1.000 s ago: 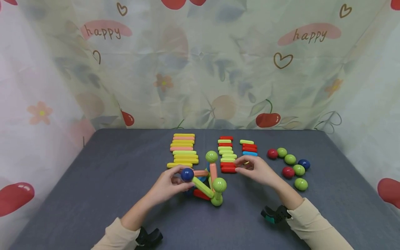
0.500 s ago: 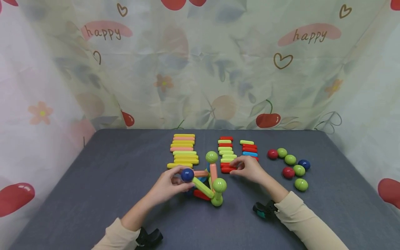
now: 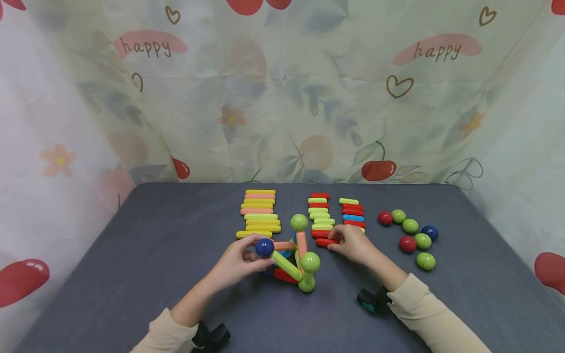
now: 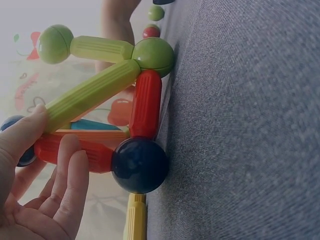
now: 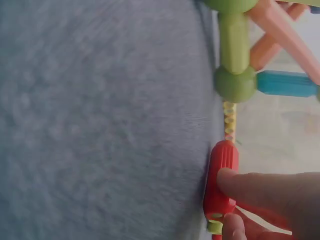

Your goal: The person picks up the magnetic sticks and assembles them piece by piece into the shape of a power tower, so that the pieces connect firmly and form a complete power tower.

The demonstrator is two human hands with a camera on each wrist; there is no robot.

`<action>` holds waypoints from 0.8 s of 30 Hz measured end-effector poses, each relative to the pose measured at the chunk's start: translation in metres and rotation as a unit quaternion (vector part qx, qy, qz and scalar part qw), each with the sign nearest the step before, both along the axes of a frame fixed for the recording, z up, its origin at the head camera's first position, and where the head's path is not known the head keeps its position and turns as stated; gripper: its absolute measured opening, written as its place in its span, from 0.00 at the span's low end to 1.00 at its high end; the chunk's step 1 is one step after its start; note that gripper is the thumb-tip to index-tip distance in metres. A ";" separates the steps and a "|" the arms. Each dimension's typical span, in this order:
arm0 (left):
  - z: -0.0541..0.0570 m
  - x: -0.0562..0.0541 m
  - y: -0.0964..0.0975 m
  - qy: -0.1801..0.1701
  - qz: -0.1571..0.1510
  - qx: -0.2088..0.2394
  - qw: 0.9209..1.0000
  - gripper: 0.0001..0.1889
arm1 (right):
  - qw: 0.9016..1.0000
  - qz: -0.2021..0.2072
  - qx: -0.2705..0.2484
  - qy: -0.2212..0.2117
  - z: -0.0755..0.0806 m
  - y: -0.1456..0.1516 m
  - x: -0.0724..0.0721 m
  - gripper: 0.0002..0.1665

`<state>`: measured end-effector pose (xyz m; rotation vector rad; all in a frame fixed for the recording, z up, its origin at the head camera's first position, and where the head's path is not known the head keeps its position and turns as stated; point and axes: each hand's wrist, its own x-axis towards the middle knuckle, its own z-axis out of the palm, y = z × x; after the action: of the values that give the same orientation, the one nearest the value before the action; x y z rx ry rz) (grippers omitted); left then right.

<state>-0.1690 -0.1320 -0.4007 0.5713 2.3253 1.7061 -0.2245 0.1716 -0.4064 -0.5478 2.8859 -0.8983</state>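
Note:
My left hand (image 3: 236, 262) grips a built frame of magnetic rods and balls at its upper blue ball (image 3: 265, 247). In the left wrist view the thumb lies on a light green rod (image 4: 92, 95) and fingers curl by a red rod (image 4: 97, 156). The frame's green ball (image 3: 306, 283) and dark blue ball (image 4: 140, 165) are at the table surface. Another green ball (image 3: 299, 222) tops an orange rod. My right hand (image 3: 355, 245) pinches a loose red rod (image 5: 220, 160) between thumb and fingers, close over the cloth at the near end of the middle row.
A row of yellow and orange rods (image 3: 260, 222) lies behind the frame. The middle row (image 3: 319, 211) and a shorter right row (image 3: 353, 212) hold red, green and blue rods. Loose balls (image 3: 410, 226) spread at the right. A patterned curtain (image 3: 282, 98) hangs behind the table.
My right hand has moved left to the middle row, taken hold of the nearest red rod and drawn it slightly right, away from the row. The left hand and frame have stayed still.

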 end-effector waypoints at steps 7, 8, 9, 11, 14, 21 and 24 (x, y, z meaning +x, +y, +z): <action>0.000 0.000 0.000 0.003 -0.002 0.001 1.000 0.21 | 0.996 0.050 -0.075 0.001 0.017 0.011 0.007 0.15; 0.000 0.000 0.000 0.004 -0.001 0.001 1.000 0.21 | 0.994 0.058 -0.088 -0.003 0.021 0.012 0.008 0.16; 0.000 0.000 0.000 0.004 -0.001 0.000 1.000 0.21 | 0.993 0.063 -0.102 -0.011 0.024 0.012 0.009 0.16; 0.000 0.000 0.001 0.002 0.000 0.000 1.000 0.21 | 0.989 0.066 -0.128 -0.030 0.031 0.011 0.013 0.16; 0.000 0.001 0.002 -0.002 -0.001 0.002 1.000 0.21 | 0.980 0.065 -0.168 -0.080 0.039 0.007 0.018 0.17; 0.000 0.002 0.006 -0.004 -0.009 0.005 1.000 0.22 | 0.963 0.076 -0.209 -0.155 0.048 -0.008 0.026 0.17; 0.000 0.002 0.007 -0.004 -0.011 0.008 1.000 0.22 | 0.963 0.073 -0.203 -0.162 0.047 -0.011 0.027 0.17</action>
<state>-0.1668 -0.1253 -0.4009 0.5909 2.2937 1.7144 -0.1980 0.1607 -0.3594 -0.5668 2.3467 -1.4151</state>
